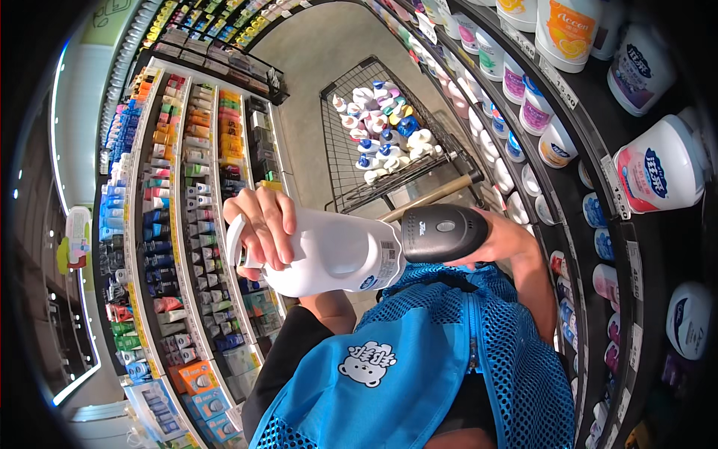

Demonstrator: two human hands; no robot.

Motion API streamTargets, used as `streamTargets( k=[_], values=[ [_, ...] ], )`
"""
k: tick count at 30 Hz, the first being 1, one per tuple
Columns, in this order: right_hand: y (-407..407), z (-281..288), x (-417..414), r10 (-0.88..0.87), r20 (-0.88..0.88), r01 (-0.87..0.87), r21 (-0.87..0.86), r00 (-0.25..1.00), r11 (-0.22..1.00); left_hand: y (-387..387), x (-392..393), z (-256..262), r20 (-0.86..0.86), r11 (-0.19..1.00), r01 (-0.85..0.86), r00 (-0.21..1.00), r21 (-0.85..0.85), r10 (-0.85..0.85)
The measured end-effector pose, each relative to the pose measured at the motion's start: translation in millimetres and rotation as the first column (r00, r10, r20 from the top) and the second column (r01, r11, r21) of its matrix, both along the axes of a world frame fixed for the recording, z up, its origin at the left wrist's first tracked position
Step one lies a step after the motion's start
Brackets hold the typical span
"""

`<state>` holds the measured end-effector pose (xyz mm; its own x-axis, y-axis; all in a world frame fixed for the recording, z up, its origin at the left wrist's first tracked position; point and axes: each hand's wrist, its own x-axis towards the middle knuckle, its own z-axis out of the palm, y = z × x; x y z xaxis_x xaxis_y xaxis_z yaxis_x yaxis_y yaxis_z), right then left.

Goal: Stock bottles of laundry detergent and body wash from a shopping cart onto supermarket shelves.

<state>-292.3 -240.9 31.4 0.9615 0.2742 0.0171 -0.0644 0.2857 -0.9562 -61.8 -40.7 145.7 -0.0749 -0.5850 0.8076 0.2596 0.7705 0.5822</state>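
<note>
My left hand [263,227] grips a large white plastic pump bottle [331,247] near its neck and pump head, holding it on its side before my chest. The bottle's printed back label [388,261] faces up towards me. In my right hand [499,238] is a black handheld barcode scanner [445,233], whose front end is close to the bottle's base; whether they touch cannot be told. The scanner hides part of my right hand. Beyond them stands a wire shopping cart [342,185] with many pump bottles [387,132] in it.
The cart's handle [432,196] is just past the scanner. Shelves of large bottles [659,163] with price strips [614,185] curve close along the right. Shelves of tubes and small boxes [202,168] line the left side of the aisle.
</note>
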Motion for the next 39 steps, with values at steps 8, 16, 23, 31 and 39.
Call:
streamTargets(
  k=[8, 16, 23, 31, 39],
  values=[
    [8.5, -10.7, 6.2, 0.062, -0.143, -0.016, 0.304, 0.988, 0.952, 2.4, 5.0, 18.7, 0.236, 0.992, -0.124, 0.965, 0.026, 0.114],
    [13.7, -25.1, 28.3, 0.154, -0.368, 0.060, 0.510, 0.917, 0.858, 7.9, 24.1, 1.4, 0.208, 0.940, -0.339, 0.923, 0.036, 0.325],
    [1.5, -58.8, 28.8, -0.080, -0.373, 0.308, 0.605, 0.924, 0.735, 16.1, 59.4, -43.3, 0.103, 0.649, -0.654, 0.731, 0.388, 0.675],
    [2.6, -105.2, 21.4, -0.360, -0.581, 0.683, 0.624, 0.730, 0.378, -15.6, 106.7, -136.4, 0.493, -0.013, -0.919, 0.200, 0.395, 0.847],
    [26.0, -96.2, 28.7, -0.342, -0.784, 0.855, 0.486, 0.517, 0.179, -58.8, 172.9, -251.5, 0.561, -0.142, -0.964, 0.009, 0.225, 0.828]
  ],
)
